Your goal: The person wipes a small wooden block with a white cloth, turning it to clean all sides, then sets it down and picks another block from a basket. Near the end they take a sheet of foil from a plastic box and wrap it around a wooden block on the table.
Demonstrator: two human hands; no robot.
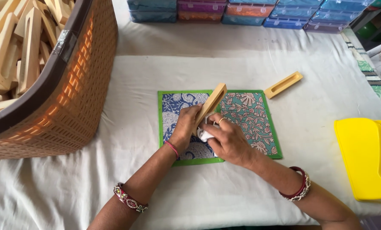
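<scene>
Bright, even daylight; soft shadows under the hands; sharp centre, slightly bowed edges.

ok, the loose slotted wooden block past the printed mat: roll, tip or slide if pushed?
The slotted wooden block lies flat on the white cloth, so it likely won't roll or tip. Flat faces suggest sliding, though the cloth may drag. It looks stiff, probably light.

So the counter point(250, 47) had a cloth spread over it, and a printed mat point(258, 123) lay in the middle of that. Both hands met over the mat, left hand point(185, 127) and right hand point(229, 142) touching, with a slotted wooden block point(211, 102) tilted up between them. Another wooden block point(283, 84) lay flat just behind the mat's right corner. Big basket point(71, 93) of wooden blocks sat far left, a plastic box point(365, 157) far right, and stacked cases point(250, 10) lined the back edge.
</scene>
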